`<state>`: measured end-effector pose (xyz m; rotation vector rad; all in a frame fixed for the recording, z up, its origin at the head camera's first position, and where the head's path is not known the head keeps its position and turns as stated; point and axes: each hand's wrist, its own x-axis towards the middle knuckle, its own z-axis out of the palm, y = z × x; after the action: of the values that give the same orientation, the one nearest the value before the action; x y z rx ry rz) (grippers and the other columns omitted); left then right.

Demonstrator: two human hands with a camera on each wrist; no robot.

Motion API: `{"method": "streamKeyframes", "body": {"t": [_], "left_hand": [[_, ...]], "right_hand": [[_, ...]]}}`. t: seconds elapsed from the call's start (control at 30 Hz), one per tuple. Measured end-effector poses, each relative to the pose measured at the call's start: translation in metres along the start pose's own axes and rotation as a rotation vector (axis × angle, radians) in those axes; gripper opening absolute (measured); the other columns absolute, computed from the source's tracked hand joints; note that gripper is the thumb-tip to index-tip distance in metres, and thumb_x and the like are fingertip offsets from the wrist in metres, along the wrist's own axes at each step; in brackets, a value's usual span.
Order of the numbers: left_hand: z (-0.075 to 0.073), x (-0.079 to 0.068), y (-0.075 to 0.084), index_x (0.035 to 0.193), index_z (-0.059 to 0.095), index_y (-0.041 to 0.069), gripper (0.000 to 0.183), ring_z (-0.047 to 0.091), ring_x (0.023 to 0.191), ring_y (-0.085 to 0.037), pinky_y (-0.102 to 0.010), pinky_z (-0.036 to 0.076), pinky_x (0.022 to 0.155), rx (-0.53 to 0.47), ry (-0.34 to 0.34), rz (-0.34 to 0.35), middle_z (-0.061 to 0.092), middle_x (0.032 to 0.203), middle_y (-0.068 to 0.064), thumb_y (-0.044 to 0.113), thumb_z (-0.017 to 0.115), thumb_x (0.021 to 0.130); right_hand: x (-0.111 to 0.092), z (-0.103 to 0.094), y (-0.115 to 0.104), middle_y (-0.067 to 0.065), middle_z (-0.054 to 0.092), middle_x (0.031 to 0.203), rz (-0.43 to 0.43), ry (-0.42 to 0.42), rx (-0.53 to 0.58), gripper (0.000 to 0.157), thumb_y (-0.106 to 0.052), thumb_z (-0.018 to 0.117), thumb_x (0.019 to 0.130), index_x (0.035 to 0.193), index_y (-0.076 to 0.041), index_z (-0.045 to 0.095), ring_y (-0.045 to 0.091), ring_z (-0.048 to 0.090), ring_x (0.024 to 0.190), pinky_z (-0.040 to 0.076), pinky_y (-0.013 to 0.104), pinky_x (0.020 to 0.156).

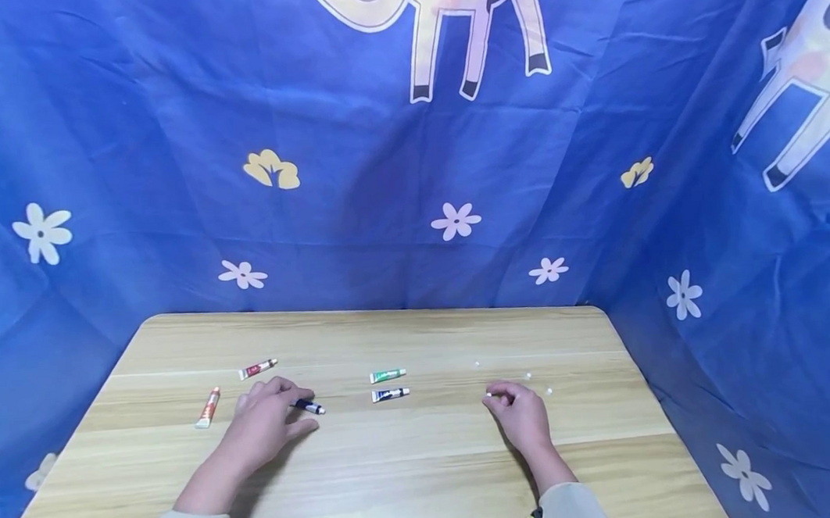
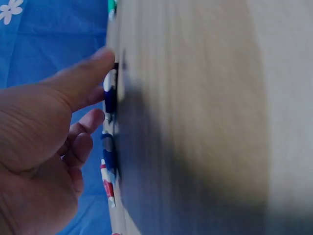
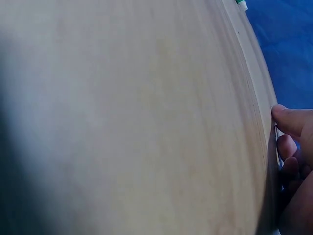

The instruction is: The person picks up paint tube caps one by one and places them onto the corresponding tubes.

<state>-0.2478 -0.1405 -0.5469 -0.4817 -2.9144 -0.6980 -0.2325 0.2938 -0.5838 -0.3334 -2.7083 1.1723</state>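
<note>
My left hand (image 1: 265, 423) is over the left half of the table, thumb and fingers apart around a dark blue paint tube (image 1: 308, 406), whose rear end the fingers hide. In the left wrist view, a gap shows between the thumb and the curved fingers (image 2: 83, 142). On the right, my right hand (image 1: 520, 416) pinches a small white piece (image 1: 489, 394), perhaps a cap, at its fingertips close to the table. Midway between the hands lie a green paint tube (image 1: 388, 375) and another dark blue paint tube (image 1: 390, 395), side by side.
Beyond the left hand lies a crimson paint tube (image 1: 258, 369), with an orange-red one (image 1: 208, 407) to its left. Tiny whitish pieces lie near the right hand: one (image 1: 477, 364) farther back, two others (image 1: 528, 376) to the right. Blue patterned cloth (image 1: 357, 238) hangs behind the wooden table (image 1: 426, 477).
</note>
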Motion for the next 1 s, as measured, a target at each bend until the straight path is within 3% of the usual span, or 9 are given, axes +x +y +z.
{"method": "streamKeyframes", "body": {"t": [0.17, 0.33, 0.43, 0.5, 0.57, 0.7, 0.83, 1.0], "left_hand": [[0.003, -0.003, -0.011, 0.12, 0.08, 0.012, 0.037, 0.064, 0.103, -0.031, -0.049, 0.047, 0.086, 0.028, 0.039, 0.017, 0.074, 0.114, -0.01, 0.026, 0.09, 0.087], [0.006, -0.004, -0.02, 0.106, 0.082, 0.016, 0.023, 0.068, 0.106, -0.035, -0.061, 0.05, 0.097, 0.003, 0.055, 0.005, 0.076, 0.112, -0.011, 0.022, 0.09, 0.086], [0.007, -0.006, -0.021, 0.1, 0.081, 0.018, 0.019, 0.069, 0.106, -0.035, -0.061, 0.051, 0.098, -0.031, 0.061, -0.003, 0.076, 0.113, -0.012, 0.022, 0.091, 0.085], [0.008, -0.007, -0.019, 0.097, 0.08, 0.02, 0.018, 0.069, 0.097, -0.029, -0.053, 0.055, 0.092, -0.069, 0.068, -0.008, 0.076, 0.107, -0.009, 0.021, 0.092, 0.084], [0.008, -0.01, -0.014, 0.095, 0.078, 0.022, 0.018, 0.064, 0.084, -0.018, -0.041, 0.055, 0.08, -0.125, 0.079, -0.02, 0.073, 0.094, -0.002, 0.019, 0.092, 0.084], [0.011, -0.022, 0.002, 0.098, 0.079, 0.023, 0.019, 0.047, 0.063, 0.0, -0.024, 0.042, 0.059, -0.24, 0.106, -0.05, 0.059, 0.071, 0.013, 0.015, 0.091, 0.086], [0.012, -0.039, 0.021, 0.102, 0.08, 0.022, 0.02, 0.043, 0.06, 0.004, -0.022, 0.04, 0.057, -0.313, 0.125, -0.088, 0.057, 0.068, 0.016, 0.017, 0.091, 0.086], [0.005, -0.051, 0.042, 0.102, 0.08, 0.026, 0.023, 0.042, 0.061, 0.002, -0.022, 0.038, 0.058, -0.378, 0.155, -0.13, 0.053, 0.068, 0.014, 0.017, 0.092, 0.085]], "right_hand": [[-0.002, 0.0, -0.002, -0.004, 0.068, 0.079, 0.015, -0.006, 0.044, 0.012, -0.02, 0.086, 0.092, 0.102, -0.014, 0.084, 0.008, 0.058, 0.073, 0.047, 0.023, 0.067], [-0.007, 0.003, -0.005, 0.0, 0.072, 0.085, 0.056, 0.006, 0.215, 0.014, -0.016, 0.085, 0.093, 0.105, -0.009, 0.083, 0.006, 0.06, 0.077, 0.051, 0.019, 0.069], [-0.012, 0.002, -0.008, 0.003, 0.073, 0.091, 0.093, 0.015, 0.34, 0.016, -0.012, 0.084, 0.094, 0.108, -0.004, 0.081, 0.006, 0.061, 0.08, 0.052, 0.017, 0.071], [-0.016, 0.002, -0.012, 0.003, 0.072, 0.092, 0.122, 0.017, 0.405, 0.017, -0.011, 0.083, 0.094, 0.109, -0.002, 0.08, 0.005, 0.061, 0.082, 0.052, 0.016, 0.072], [-0.021, 0.002, -0.016, 0.001, 0.071, 0.092, 0.147, 0.014, 0.448, 0.018, -0.01, 0.082, 0.095, 0.11, 0.0, 0.079, 0.005, 0.061, 0.083, 0.053, 0.015, 0.072], [-0.03, 0.002, -0.029, -0.003, 0.07, 0.087, 0.162, 0.003, 0.509, 0.02, -0.007, 0.081, 0.095, 0.112, 0.003, 0.077, 0.005, 0.062, 0.079, 0.053, 0.016, 0.068], [-0.041, 0.004, -0.047, -0.004, 0.07, 0.086, 0.152, -0.032, 0.536, 0.021, -0.006, 0.081, 0.093, 0.112, 0.002, 0.077, 0.005, 0.062, 0.076, 0.051, 0.017, 0.063], [-0.06, 0.013, -0.071, 0.003, 0.074, 0.094, 0.112, -0.105, 0.557, 0.023, -0.006, 0.083, 0.091, 0.112, 0.001, 0.076, 0.007, 0.065, 0.081, 0.055, 0.018, 0.072]]}}
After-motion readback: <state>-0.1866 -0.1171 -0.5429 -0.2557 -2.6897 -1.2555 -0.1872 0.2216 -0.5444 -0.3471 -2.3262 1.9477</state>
